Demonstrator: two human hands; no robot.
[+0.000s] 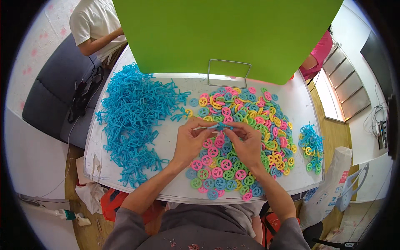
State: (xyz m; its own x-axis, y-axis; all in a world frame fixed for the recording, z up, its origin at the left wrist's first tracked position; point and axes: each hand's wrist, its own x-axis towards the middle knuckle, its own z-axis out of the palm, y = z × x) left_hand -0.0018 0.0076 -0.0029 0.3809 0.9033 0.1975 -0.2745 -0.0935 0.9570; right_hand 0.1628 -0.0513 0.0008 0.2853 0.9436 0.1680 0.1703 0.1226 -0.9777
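Observation:
My left hand [192, 138] and my right hand [246, 141] meet over the middle of the table, fingertips pinched on a small blue plastic piece [221, 126]. The fingers cover much of it, so its full shape is hidden. Below and to the right of the hands spreads a heap of small spoked plastic wheels [227, 164] in pink, yellow, green and blue. To the left lies a large tangled pile of thin, forked blue plastic parts [133, 100]. A few of these blue parts lie loose near my left hand.
A green board [225, 37] rises at the back of the white table [175, 183], with a metal wire frame [229, 73] before it. Blue parts joined with wheels [311, 146] lie at the right edge. Two people sit beyond the board. A white sack [329, 183] stands at right.

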